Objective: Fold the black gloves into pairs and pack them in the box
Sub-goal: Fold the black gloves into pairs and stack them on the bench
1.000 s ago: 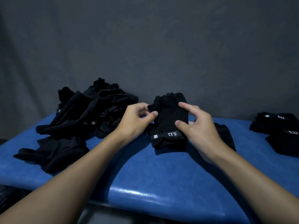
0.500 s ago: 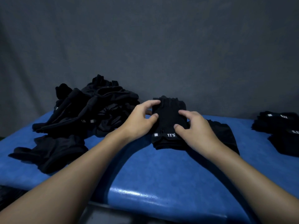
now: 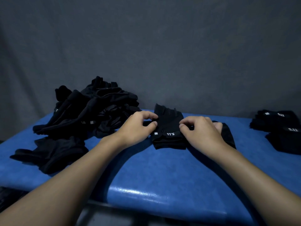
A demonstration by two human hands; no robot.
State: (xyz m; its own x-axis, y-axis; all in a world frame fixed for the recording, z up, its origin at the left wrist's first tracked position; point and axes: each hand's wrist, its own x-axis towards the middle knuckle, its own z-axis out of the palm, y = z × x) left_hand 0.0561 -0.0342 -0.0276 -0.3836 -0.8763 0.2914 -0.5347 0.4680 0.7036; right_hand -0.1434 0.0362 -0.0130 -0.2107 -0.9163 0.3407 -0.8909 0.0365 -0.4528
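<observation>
1. Both hands grip one glove bundle. The left hand [image 3: 138, 126] pinches its left edge between thumb and curled forefinger. The right hand [image 3: 202, 132] has its fingers curled and closes thumb and fingertips on the right edge, near the cuff.
2. That glove bundle [image 3: 167, 126] lies flat on the blue table [image 3: 162, 170], directly between the two hands. Its cuff with the white "5.11" mark faces the person and its finger ends point toward the grey backdrop [image 3: 162, 46].
3. Another black glove [image 3: 228, 136] lies on the table partly beneath the right hand and wrist, just beside the bundle.
4. A loose pile of gloves [image 3: 91, 111] sits just left of the left hand, with a single glove [image 3: 52, 152] in front of it.
5. Stacked pairs [image 3: 280, 129] rest at the table's right end, well apart from the hands.
</observation>
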